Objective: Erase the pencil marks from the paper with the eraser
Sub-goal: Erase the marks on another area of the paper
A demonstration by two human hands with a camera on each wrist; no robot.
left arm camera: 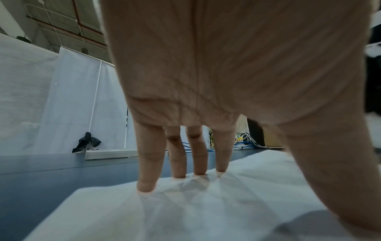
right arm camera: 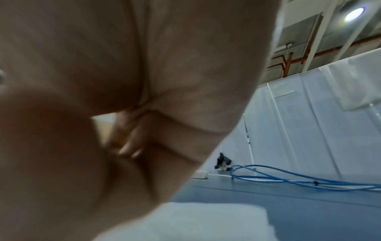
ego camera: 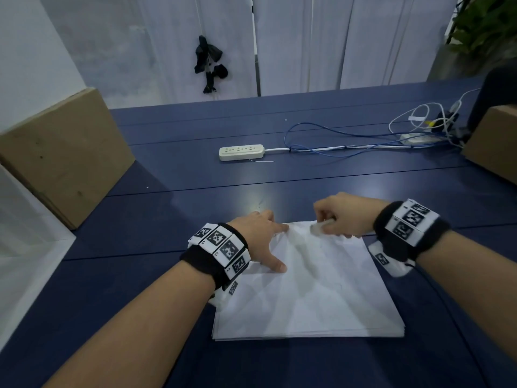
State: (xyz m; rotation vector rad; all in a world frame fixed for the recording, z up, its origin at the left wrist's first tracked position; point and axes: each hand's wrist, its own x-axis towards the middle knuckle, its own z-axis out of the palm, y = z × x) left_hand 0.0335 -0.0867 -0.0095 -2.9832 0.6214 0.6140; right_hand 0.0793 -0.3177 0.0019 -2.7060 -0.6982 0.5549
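A crumpled white sheet of paper lies on top of a thin stack on the blue table. My left hand presses its far left corner flat with straight, spread fingers and thumb. My right hand holds a pale eraser in curled fingers, its end against the paper near the far edge. No pencil marks are visible at this distance. In the right wrist view the curled right hand fills the picture and hides the eraser; the paper shows below.
A white power strip with blue and white cables lies further back on the table. Cardboard boxes stand at the left and right edges. White partition panels close the back.
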